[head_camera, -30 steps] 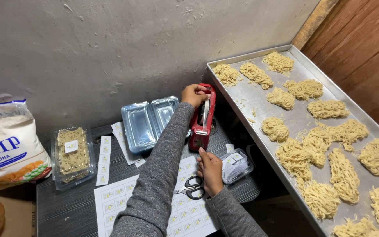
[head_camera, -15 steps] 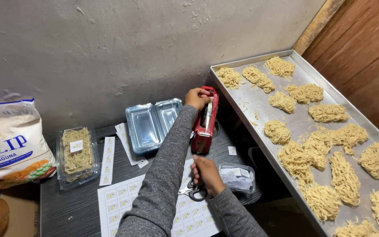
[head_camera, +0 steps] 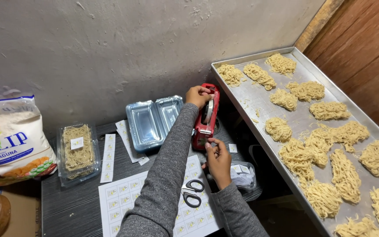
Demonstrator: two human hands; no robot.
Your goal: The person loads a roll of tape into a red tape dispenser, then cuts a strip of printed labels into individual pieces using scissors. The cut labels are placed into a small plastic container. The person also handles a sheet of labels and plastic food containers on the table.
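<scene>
We steady the red plastic tape dispenser (head_camera: 206,117), standing on the dark wood-grain table (head_camera: 66,206) beside the metal noodle tray (head_camera: 259,94), with our left hand (head_camera: 197,95) clamped over its top. Our right hand (head_camera: 218,157) pinches the tape end at the cutter; best pull straight, keeping the dispenser pressed down.

Dim, soft overhead light, sharp focus, slight wide-angle edge bending
</scene>
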